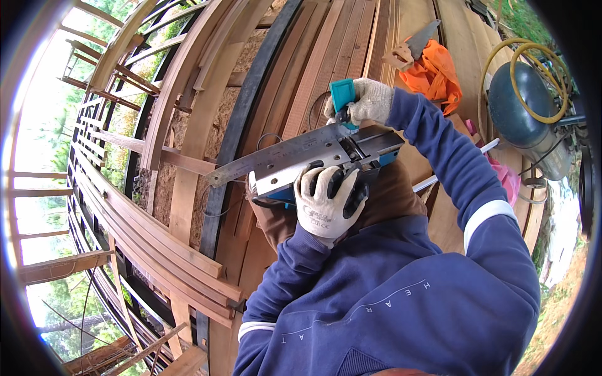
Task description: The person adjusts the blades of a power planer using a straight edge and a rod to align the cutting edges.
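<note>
An electric hand planer [276,180] with a blue body lies over my brown-trousered legs, its shiny metal sole facing up. My left hand [327,202], in a cream glove with dark fingertips, is closed around the planer's near side, close to the cutter opening. Across the far edge of the sole runs the steel blade of a try square [276,152], its teal handle upright. My gloved right hand [370,102] grips that handle from the right, fingers bent round its base. Whether the blade touches the sole along its whole length I cannot tell.
Long reddish boards [329,53] run away under and beyond me. A handsaw [421,41] and an orange cloth [433,75] lie at the far right. Beside them stands a dark air tank [522,94] with a yellow hose [513,66]. Left is an open timber frame [150,232] with gaps.
</note>
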A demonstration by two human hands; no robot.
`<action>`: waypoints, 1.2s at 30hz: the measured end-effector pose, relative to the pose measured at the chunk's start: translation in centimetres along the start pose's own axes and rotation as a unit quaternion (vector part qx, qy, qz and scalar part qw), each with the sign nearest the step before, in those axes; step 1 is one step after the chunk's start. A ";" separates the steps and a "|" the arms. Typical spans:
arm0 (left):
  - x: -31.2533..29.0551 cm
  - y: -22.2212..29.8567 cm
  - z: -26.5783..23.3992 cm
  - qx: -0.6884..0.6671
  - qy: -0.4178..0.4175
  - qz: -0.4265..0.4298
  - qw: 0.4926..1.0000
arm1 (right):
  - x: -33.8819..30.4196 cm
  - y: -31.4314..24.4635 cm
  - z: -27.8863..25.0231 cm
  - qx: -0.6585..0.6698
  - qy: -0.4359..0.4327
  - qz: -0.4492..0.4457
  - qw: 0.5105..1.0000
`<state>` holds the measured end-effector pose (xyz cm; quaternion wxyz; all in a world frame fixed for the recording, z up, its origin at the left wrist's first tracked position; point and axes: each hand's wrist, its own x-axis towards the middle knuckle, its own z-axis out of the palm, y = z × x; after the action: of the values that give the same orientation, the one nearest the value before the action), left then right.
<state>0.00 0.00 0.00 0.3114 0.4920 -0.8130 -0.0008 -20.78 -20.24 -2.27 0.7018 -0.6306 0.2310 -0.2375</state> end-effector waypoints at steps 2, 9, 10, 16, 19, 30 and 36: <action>0.0 -0.2 0.0 0.000 0.002 0.000 1.000 | 0.1 -0.6 0.5 -0.017 0.002 -0.031 0.999; 0.0 -0.4 -0.1 0.000 -0.003 0.002 1.000 | 0.1 -0.3 0.1 -0.023 0.003 0.016 1.000; 0.0 -0.4 -0.1 0.000 -0.005 0.001 1.000 | 0.1 -0.3 0.1 -0.022 0.000 0.027 0.999; 0.2 0.0 -0.1 -0.005 -0.009 0.000 1.000 | -0.3 -0.6 0.3 -0.018 0.002 0.013 1.000; 0.1 0.1 0.0 0.000 -0.009 0.000 1.000 | -0.4 -0.9 0.6 -0.042 0.014 0.015 0.999; -0.1 0.5 0.0 0.013 -0.013 0.001 1.000 | -0.6 -1.1 0.6 -0.064 -0.007 0.014 0.998; -0.3 0.8 0.0 0.018 -0.007 0.009 1.000 | -1.4 -1.4 0.8 -0.051 -0.001 0.036 0.998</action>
<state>-0.53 0.64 0.14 0.2968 0.4904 -0.8193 0.0129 -21.42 -18.85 -0.78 0.6773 -0.6569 0.2644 -0.1998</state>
